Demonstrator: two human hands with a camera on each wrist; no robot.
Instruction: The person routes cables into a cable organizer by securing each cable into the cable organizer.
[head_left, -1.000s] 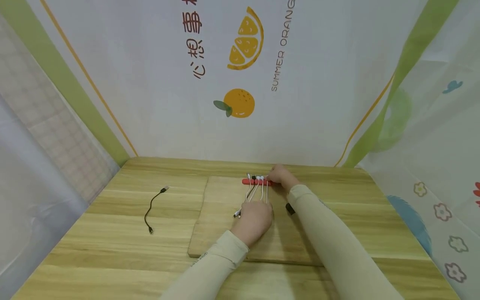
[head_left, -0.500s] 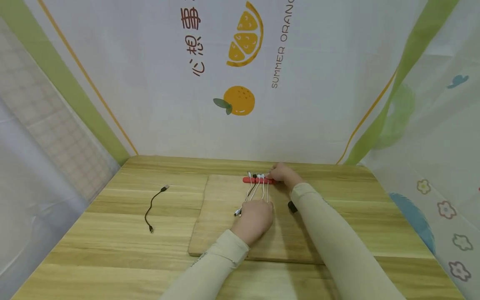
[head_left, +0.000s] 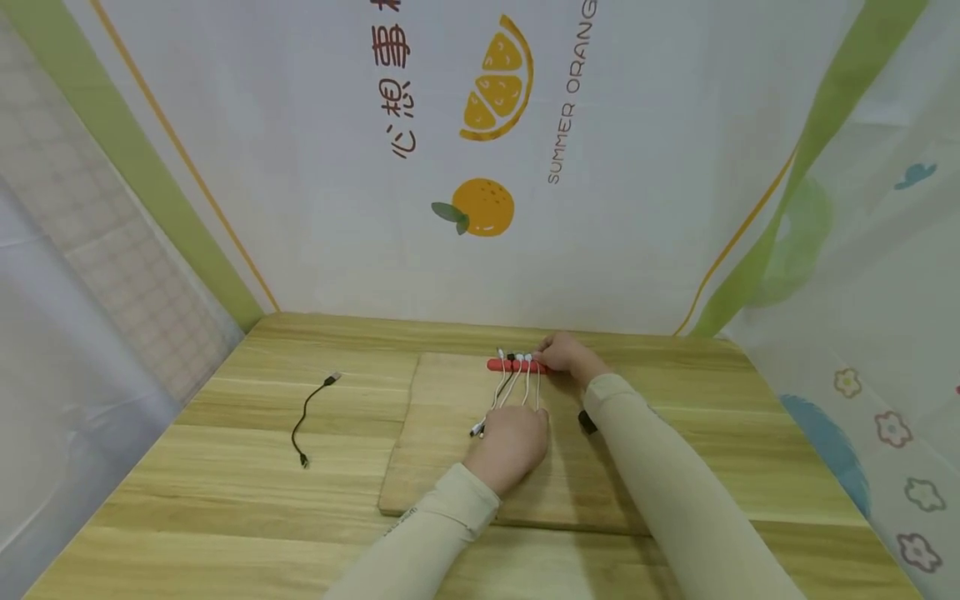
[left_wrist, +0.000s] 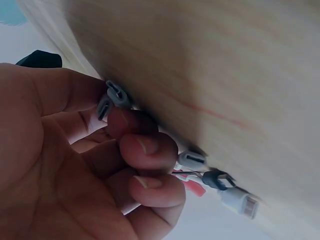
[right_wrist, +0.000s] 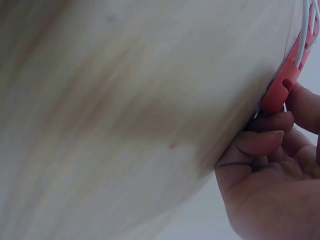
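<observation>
A red cable holder [head_left: 497, 365] lies at the far edge of a wooden board, with several white cables [head_left: 527, 387] and one black cable set across it. My left hand [head_left: 513, 446] pinches white cable ends near the board's middle; in the left wrist view two white connectors [left_wrist: 118, 93] stick out at its thumb and fingertip. Beyond its curled fingers lie a black connector [left_wrist: 217, 179] and white connectors [left_wrist: 241, 201]. At the holder's right end my right hand [head_left: 562, 354] grips it between thumb and fingers, as the right wrist view shows. Its fingers partly hide that end.
A short black USB cable [head_left: 300, 417] lies on the table [head_left: 225, 492] left of the wooden board [head_left: 435, 450]. Partly under the right forearm sits a small black object [head_left: 587, 422]. A printed curtain [head_left: 600, 250] hangs behind the table's far edge.
Both hands stay at the same spots on the cables and the holder. Only the head view shifts slightly, and the rightmost white cable looks a little more bowed.
</observation>
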